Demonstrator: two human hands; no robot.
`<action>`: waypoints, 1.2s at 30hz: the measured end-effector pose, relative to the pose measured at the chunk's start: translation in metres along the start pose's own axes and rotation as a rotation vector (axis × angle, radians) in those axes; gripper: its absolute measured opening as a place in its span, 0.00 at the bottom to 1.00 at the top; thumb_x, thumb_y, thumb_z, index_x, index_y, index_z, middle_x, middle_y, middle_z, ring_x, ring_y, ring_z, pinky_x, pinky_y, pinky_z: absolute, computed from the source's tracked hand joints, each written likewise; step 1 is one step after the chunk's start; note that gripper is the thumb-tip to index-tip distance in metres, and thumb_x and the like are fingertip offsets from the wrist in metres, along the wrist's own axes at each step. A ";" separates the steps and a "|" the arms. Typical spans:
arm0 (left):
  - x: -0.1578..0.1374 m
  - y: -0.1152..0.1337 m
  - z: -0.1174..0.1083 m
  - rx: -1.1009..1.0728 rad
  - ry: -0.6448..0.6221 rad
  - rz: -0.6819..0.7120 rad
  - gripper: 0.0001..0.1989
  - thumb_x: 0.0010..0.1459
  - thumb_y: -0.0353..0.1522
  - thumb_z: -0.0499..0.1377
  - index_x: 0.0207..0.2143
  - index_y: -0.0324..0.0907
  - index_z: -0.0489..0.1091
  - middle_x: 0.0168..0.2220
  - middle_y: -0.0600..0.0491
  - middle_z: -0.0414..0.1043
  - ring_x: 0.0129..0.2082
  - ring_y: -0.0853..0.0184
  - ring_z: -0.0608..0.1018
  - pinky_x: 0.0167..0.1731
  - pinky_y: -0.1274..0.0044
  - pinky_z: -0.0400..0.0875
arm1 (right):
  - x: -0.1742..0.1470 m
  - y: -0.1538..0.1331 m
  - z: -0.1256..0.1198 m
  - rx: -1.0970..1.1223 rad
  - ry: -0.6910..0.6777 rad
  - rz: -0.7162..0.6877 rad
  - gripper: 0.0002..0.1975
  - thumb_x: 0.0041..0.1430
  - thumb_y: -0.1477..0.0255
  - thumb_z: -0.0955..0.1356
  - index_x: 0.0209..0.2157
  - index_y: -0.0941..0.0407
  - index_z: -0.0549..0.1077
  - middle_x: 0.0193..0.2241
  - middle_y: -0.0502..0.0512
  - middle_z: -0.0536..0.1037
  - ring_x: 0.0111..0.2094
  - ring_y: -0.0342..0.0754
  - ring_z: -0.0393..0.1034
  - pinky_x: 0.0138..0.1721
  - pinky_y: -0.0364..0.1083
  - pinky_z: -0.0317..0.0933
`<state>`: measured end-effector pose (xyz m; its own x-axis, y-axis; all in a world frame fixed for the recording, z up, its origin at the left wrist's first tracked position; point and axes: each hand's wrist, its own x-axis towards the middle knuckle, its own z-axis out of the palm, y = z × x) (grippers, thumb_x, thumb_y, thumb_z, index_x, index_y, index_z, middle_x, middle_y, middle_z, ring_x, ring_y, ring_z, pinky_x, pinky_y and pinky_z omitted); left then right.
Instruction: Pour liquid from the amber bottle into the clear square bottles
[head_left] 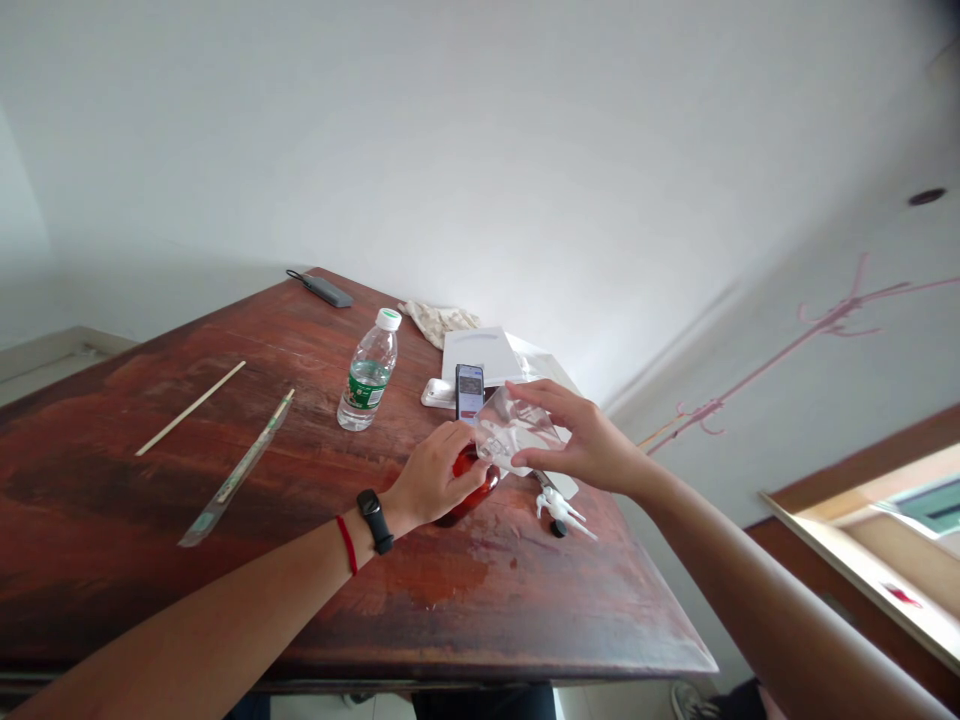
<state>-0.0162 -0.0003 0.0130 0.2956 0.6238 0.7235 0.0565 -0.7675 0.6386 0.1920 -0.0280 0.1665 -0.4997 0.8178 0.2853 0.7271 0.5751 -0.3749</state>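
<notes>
Seen from the head camera, a dark reddish wooden table (225, 420) is set against a white wall, and both bare arms are stretched over its far right part. The left hand (435, 480), worn with a black wristband and a red cord at the wrist, is laid over a dark amber glass bottle (474, 492) lying on the tabletop; its fingers are curled about the bottle's upper part, so the bottle is grasped. The right hand (581, 435) is held just beside it, and a crinkled clear plastic bag (514, 430) is pinched between its thumb and outstretched fingers, directly above the bottle's end. Bag and bottle appear to touch, though the contact is partly hidden by the hands.

Just behind the bag, a dark smartphone with a lit screen (469, 390) is propped upright, with a small white case (436, 393) beside it and white paper sheets (487, 352) behind. A clear plastic water bottle with a green label and white cap (367, 372) stands upright to the left. A white plastic spray pump (562, 510) lies near the right wrist. Further left, a bare wooden stick (191, 408) and a wrapped pair of chopsticks (238, 470) are laid well apart from the hands. A grey flat device (324, 289) and a crumpled cloth (439, 320) are found at the far edge.
</notes>
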 end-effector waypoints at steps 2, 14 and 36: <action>0.000 0.001 0.000 0.004 -0.007 -0.005 0.06 0.71 0.36 0.57 0.40 0.44 0.68 0.40 0.48 0.76 0.43 0.56 0.77 0.47 0.67 0.72 | -0.002 0.001 0.000 -0.002 0.008 0.016 0.39 0.56 0.54 0.80 0.67 0.44 0.73 0.63 0.62 0.78 0.59 0.65 0.76 0.50 0.60 0.79; -0.003 -0.005 0.001 -0.125 0.036 -0.030 0.22 0.79 0.44 0.43 0.48 0.43 0.72 0.45 0.44 0.79 0.48 0.55 0.80 0.54 0.65 0.72 | -0.040 0.041 0.036 0.427 0.189 0.230 0.44 0.57 0.54 0.80 0.71 0.43 0.66 0.62 0.61 0.78 0.57 0.62 0.78 0.57 0.63 0.76; -0.001 -0.038 -0.001 -0.235 0.032 -0.358 0.30 0.79 0.48 0.43 0.52 0.40 0.80 0.46 0.43 0.84 0.43 0.57 0.84 0.42 0.69 0.78 | -0.037 0.075 0.141 1.034 0.557 0.315 0.34 0.63 0.54 0.73 0.67 0.43 0.64 0.64 0.60 0.76 0.60 0.64 0.77 0.53 0.63 0.77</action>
<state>-0.0200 0.0281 -0.0118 0.2667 0.8517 0.4511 -0.0700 -0.4497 0.8904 0.1986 -0.0124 0.0038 0.0864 0.9502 0.2994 -0.0649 0.3052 -0.9501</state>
